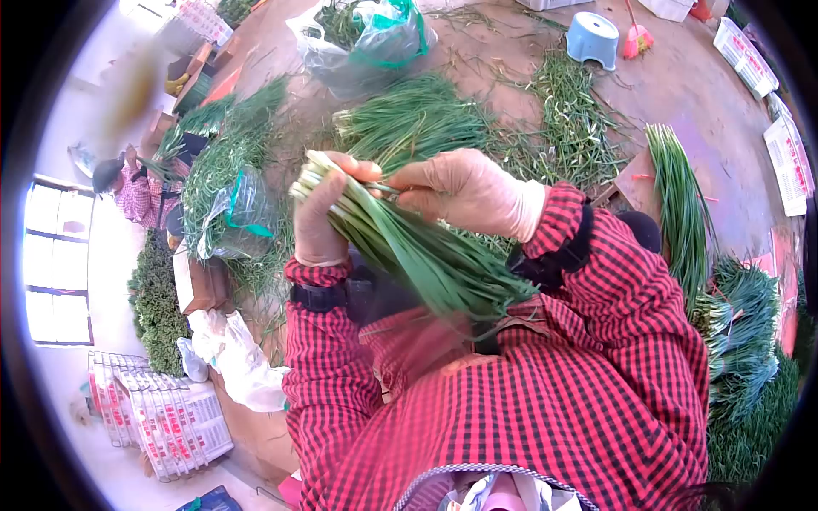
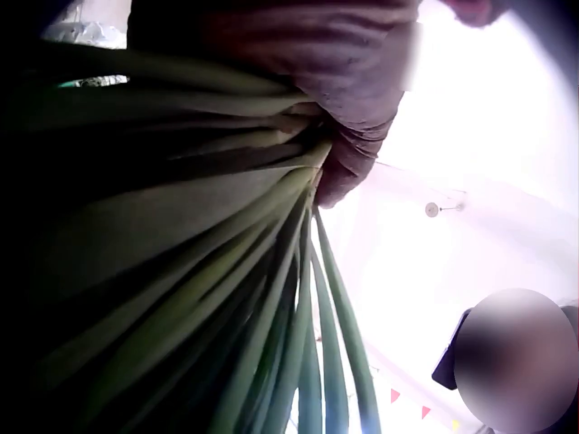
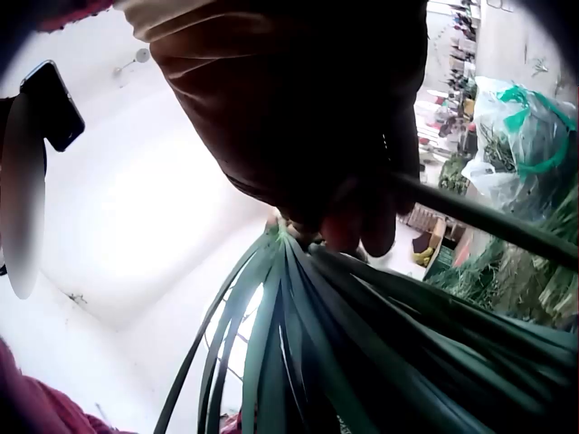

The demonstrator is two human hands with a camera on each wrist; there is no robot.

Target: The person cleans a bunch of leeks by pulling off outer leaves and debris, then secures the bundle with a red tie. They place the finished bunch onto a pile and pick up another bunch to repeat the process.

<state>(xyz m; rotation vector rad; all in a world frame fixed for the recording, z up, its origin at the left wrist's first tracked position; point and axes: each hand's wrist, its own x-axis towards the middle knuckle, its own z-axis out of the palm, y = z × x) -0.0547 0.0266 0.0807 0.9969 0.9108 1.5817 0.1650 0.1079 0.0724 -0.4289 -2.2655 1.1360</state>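
A bunch of garlic chives (image 1: 426,255) is held in front of my chest, pale stem ends at upper left and green leaves hanging to lower right. My gloved left hand (image 1: 319,217) grips it close to the stem ends, thumb across the top. Beside it, my gloved right hand (image 1: 473,187) pinches a thin strand at the bunch's upper side. In the right wrist view a single green leaf (image 3: 488,221) runs out from the right fingers, and more leaves fan out below. Dark shadow hides much of the grip in the left wrist view.
A pile of chives (image 1: 413,119) lies on the floor ahead, with loose trimmings (image 1: 571,128) to its right. Plastic bags (image 1: 366,51) stand behind it. A blue stool (image 1: 592,41) is at the back right. More chives (image 1: 682,204) lie to the right. Another person (image 1: 141,187) is at far left.
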